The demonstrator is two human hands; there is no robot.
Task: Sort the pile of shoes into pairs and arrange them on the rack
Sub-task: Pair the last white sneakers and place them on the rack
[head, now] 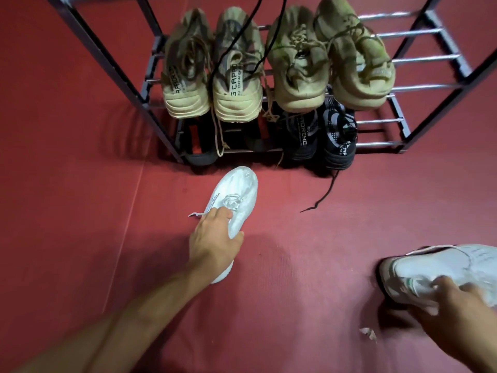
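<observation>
Heel tab on an olive sneaker (238, 84), upper shelf of rack (427, 60), reads "CAPR…"; black shoe (302, 135) below reads "…ORENG". Left hand (215, 238), arm outstretched, grips white sneaker (234, 200) on red floor (309, 251) before the rack's front edge. Right hand (462, 310) grasps second white sneaker (435, 270), lower right.

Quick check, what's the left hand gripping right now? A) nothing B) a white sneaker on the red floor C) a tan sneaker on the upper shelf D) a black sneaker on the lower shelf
B: the left hand grips the white sneaker on the red floor, in front of the rack.
</observation>
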